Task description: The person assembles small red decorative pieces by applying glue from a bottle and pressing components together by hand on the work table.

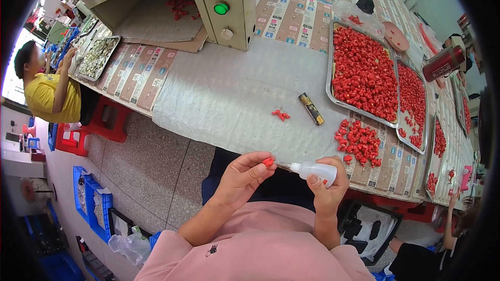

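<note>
A small glossy red piece (268, 162) sits pinched between the left hand's (244, 176) curled fingertips, above the person's lap. Just beside it, the right hand (327, 186) grips a translucent plastic squeeze bottle (314, 170), its nozzle aimed at the piece. Beyond, a loose red heap (359, 143) lies on the table (234, 93) by a full metal tray (363, 73).

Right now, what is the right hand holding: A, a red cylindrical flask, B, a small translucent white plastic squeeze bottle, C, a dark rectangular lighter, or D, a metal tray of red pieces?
B: the right hand grips the small translucent white plastic squeeze bottle, its nozzle aimed toward the small red piece pinched in the left hand.
</note>
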`<move>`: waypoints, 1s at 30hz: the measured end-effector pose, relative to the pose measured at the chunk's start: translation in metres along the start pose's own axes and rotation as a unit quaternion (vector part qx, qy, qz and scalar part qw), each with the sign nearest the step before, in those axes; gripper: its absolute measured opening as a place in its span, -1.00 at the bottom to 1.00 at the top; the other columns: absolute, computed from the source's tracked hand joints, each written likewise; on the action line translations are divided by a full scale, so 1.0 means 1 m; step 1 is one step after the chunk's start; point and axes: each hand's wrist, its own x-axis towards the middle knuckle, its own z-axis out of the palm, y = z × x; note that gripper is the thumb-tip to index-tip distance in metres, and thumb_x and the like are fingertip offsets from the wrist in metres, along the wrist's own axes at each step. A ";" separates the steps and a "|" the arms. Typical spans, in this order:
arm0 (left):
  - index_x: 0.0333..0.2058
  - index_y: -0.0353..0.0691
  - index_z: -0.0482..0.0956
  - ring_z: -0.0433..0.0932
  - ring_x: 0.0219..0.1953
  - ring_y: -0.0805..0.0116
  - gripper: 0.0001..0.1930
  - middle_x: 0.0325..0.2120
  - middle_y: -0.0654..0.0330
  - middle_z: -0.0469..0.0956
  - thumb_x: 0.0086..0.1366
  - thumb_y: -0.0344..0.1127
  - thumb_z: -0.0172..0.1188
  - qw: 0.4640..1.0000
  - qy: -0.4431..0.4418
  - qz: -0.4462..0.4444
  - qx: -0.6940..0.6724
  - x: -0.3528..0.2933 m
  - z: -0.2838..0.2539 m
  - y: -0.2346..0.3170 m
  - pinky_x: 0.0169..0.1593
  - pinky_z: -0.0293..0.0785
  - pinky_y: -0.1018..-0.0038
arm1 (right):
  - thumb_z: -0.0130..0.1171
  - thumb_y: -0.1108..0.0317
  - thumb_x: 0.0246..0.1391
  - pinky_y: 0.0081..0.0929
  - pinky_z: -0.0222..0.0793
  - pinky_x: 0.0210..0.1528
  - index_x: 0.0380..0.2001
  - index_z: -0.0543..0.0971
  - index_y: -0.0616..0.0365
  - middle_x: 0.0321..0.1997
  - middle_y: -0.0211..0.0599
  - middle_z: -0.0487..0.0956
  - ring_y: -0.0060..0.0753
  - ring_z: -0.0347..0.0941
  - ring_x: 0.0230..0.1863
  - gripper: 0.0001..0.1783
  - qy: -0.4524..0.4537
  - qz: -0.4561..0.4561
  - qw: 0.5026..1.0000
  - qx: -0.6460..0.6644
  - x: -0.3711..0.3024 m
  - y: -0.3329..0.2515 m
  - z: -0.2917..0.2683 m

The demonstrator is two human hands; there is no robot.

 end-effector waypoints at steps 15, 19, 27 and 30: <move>-0.05 -0.34 0.46 0.53 -0.14 0.39 -0.70 -0.17 0.12 0.53 0.24 -0.43 0.12 1.000 0.003 0.001 -0.007 0.000 0.000 0.000 -0.01 0.47 0.51 | 0.40 0.21 -0.17 -0.66 0.20 -0.36 -0.33 0.47 0.27 -0.38 -0.37 0.38 -0.58 0.31 -0.39 -0.57 -0.002 0.010 1.000 0.014 0.001 -0.002 0.000; -0.05 -0.35 0.46 0.54 -0.16 0.39 -0.71 -0.18 0.12 0.54 0.26 -0.41 0.11 1.000 0.003 -0.002 -0.011 0.000 0.000 0.000 -0.03 0.48 0.51 | 0.39 0.21 -0.17 -0.66 0.20 -0.37 -0.33 0.47 0.27 -0.39 -0.37 0.38 -0.58 0.31 -0.39 -0.57 -0.001 0.014 1.000 0.014 0.000 -0.001 -0.001; -0.03 -0.36 0.45 0.55 -0.21 0.40 -0.70 -0.23 0.12 0.56 0.31 -0.36 0.05 1.000 0.003 -0.008 -0.010 0.000 0.000 0.001 -0.07 0.50 0.50 | 0.39 0.22 -0.16 -0.66 0.19 -0.37 -0.33 0.47 0.28 -0.39 -0.36 0.38 -0.59 0.31 -0.40 -0.58 -0.010 0.008 1.000 0.014 0.000 -0.001 0.000; -0.03 -0.37 0.44 0.55 -0.22 0.41 -0.69 -0.24 0.12 0.56 0.32 -0.33 0.04 1.000 0.002 -0.015 -0.011 0.001 -0.002 0.000 -0.08 0.50 0.50 | 0.39 0.22 -0.16 -0.66 0.19 -0.37 -0.33 0.47 0.28 -0.38 -0.36 0.38 -0.59 0.31 -0.40 -0.58 -0.012 0.012 1.000 0.017 0.000 0.001 0.000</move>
